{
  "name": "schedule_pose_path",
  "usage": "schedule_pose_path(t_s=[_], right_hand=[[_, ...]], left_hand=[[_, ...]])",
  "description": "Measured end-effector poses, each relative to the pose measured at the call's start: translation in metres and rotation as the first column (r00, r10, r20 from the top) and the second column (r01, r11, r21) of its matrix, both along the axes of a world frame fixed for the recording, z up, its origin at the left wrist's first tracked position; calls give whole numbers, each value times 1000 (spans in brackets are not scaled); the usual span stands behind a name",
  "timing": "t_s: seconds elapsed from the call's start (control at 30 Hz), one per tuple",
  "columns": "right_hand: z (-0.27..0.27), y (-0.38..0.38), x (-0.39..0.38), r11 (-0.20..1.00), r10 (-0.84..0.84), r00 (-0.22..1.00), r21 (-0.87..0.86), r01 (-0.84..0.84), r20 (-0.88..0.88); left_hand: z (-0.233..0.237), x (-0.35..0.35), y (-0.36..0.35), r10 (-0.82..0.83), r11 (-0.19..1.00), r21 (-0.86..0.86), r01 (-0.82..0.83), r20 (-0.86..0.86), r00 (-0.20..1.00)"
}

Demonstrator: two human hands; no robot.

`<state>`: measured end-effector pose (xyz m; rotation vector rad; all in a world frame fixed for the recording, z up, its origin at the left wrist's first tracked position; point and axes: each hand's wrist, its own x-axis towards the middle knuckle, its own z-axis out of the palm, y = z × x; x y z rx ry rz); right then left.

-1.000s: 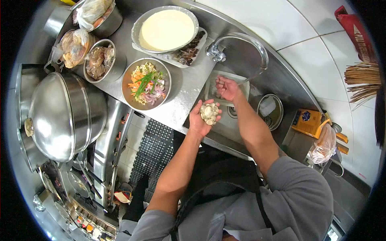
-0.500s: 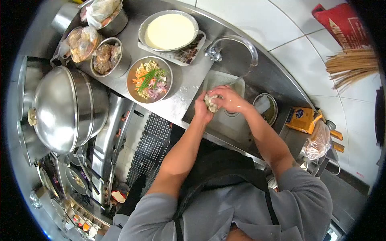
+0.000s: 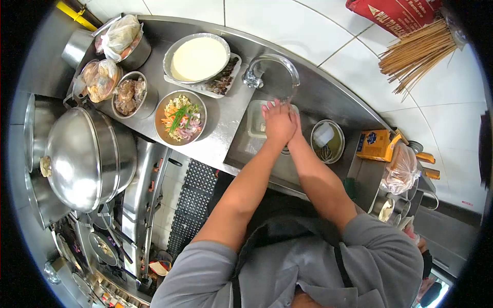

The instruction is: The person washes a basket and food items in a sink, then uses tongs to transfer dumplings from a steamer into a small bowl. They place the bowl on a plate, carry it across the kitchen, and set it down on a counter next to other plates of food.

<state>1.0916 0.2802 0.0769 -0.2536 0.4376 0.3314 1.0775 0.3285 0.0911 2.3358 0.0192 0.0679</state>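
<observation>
Palm against palm, my left hand (image 3: 280, 123) and my right hand (image 3: 296, 132) meet below the curved faucet (image 3: 280, 57) over the sink. My left hand lies on top, its back to the camera. Pinkish fingertips stick out past it, and nothing shows between the palms. Water runs down onto the fingers. Under and left of the hands sits a translucent rectangular tub (image 3: 252, 117) with a small pale piece in it. A metal bowl (image 3: 339, 150) holding a whisk and a whitish container stands in the sink to the right.
On the left counter are a bowl of cut vegetables (image 3: 181, 117), a bowl of pale yellow liquid (image 3: 200, 58) on a tray and pots with bagged food. A large lidded pot (image 3: 77, 159) stands further left. A yellow box (image 3: 377, 145) is on the right; skewers (image 3: 418, 54) hang above.
The pale lumpy piece that both hands held is no longer visible in them. The hands have come together, left over right, closer under the faucet. The view has shifted.
</observation>
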Motion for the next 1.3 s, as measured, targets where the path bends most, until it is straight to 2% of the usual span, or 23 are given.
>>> schedule_pose_path(t_s=[0.03, 0.1, 0.17, 0.2, 0.23, 0.27, 0.3, 0.4, 0.5, 0.6, 0.63, 0.7, 0.73, 0.8, 0.83, 0.87, 0.9, 0.97, 1.07, 1.17, 1.23, 1.27, 1.3], right_hand=[[0, -2, -6, 1000, 18, 1000, -9, -19, -22], [-14, -15, -23, 998, 57, 996, -28, -59, -71], [-30, -34, -44, 994, 96, 986, -45, -103, -133], [-32, -42, -52, 991, 113, 980, -52, -123, -167], [-35, -50, -57, 985, 173, 976, 15, -172, -129], [-32, -56, -60, 972, 228, 970, 81, -221, -87], [-29, -58, -63, 952, 280, 959, 142, -272, -38], [-3, -53, -64, 958, 286, 946, 24, -285, -153], [-1, -53, -58, 932, 357, 922, -6, -362, -149], [1, -47, -51, 909, 399, 908, -76, -410, -126], [0, -41, -50, 906, 369, 926, -191, -377, -75], [4, -23, -54, 870, 329, 944, -399, -288, 37], [5, -15, -58, 781, 343, 935, -580, -231, 90], [14, 4, -65, 526, 401, 896, -849, -54, 192], [20, 14, -69, 444, 449, 840, -892, 86, 304], [31, 22, -72, 292, 512, 789, -933, 211, 339], [42, 28, -75, 137, 575, 737, -930, 342, 355], [60, 36, -77, -145, 678, 647, -800, 582, 348], [98, 46, -78, -401, 779, 587, -544, 737, 221], [103, 35, -62, -221, 704, 570, -632, 743, 424], [86, 14, -41, -253, 611, 785, -914, 315, 101], [70, 1, -26, -245, 563, 822, -967, 65, -87], [28, -17, -8, -423, 585, 777, -905, 50, -231]], left_hand=[[-2, -6, -2, -37, 998, 58, 35, 24, 999], [10, -28, 9, -127, 978, 195, 77, 258, 958], [9, -39, 24, -151, 986, 126, 113, 359, 921], [1, -41, 32, -124, 990, -14, 138, 353, 927], [-7, -45, 40, -101, 975, -153, 161, 343, 934], [-3, -49, 49, 19, 882, -471, 2, 38, 999], [2, -51, 56, 43, 696, -677, -238, -292, 955], [-11, -48, 69, 28, 395, -751, -529, -566, 824], [-13, -53, 75, -33, 462, -734, -498, -576, 817], [-7, -61, 70, -29, 413, -695, -589, -656, 754], [-7, -63, 65, -22, 379, -679, -628, -686, 728], [23, -67, 54, -116, 140, -696, -704, -717, 687], [37, -69, 51, -162, 14, -681, -732, -724, 671], [46, -67, 49, -139, -186, -657, -730, -718, 682], [48, -65, 51, -128, -280, -641, -715, -713, 689], [40, -64, 54, -155, -344, -667, -661, -653, 741], [26, -63, 57, -181, -407, -685, -605, -589, 788], [5, -66, 62, -235, -497, -707, -503, -449, 862], [20, -73, 77, -346, -610, -639, -469, -318, 883], [27, -68, 90, -273, -583, -594, -554, -499, 823], [49, -68, 115, -263, -588, -626, -512, -451, 853], [59, -63, 134, -248, -563, -635, -529, -481, 841], [69, -58, 155, -225, -495, -702, -512, -466, 856]])
